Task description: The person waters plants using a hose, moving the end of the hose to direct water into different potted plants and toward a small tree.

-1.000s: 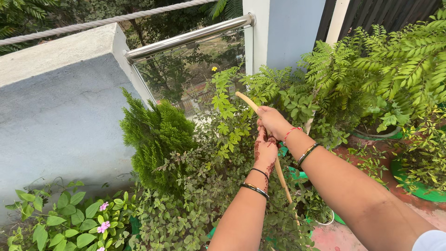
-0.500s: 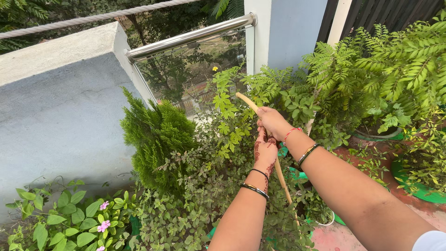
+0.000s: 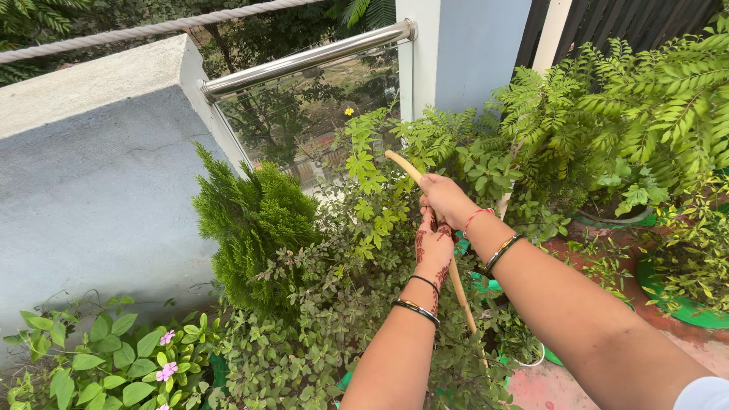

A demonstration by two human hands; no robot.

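A thin pale yellow hose or stick (image 3: 403, 168) slants up and left over a bed of potted plants. My right hand (image 3: 448, 199) is closed around it near its upper end, a red thread and dark bangle on the wrist. Just below, my left hand (image 3: 433, 247), patterned with henna and wearing dark bangles, grips the same shaft; its lower part (image 3: 462, 296) runs down into the foliage. The tip points toward leafy green stems (image 3: 368, 171) beside a glass railing panel.
A small conifer (image 3: 254, 220) stands left of my hands. Pink-flowered plants (image 3: 163, 357) grow at bottom left. Ferny potted shrubs (image 3: 653, 99) fill the right. A grey wall (image 3: 83, 175), steel handrail (image 3: 304, 57) and rope (image 3: 137, 30) bound the far side.
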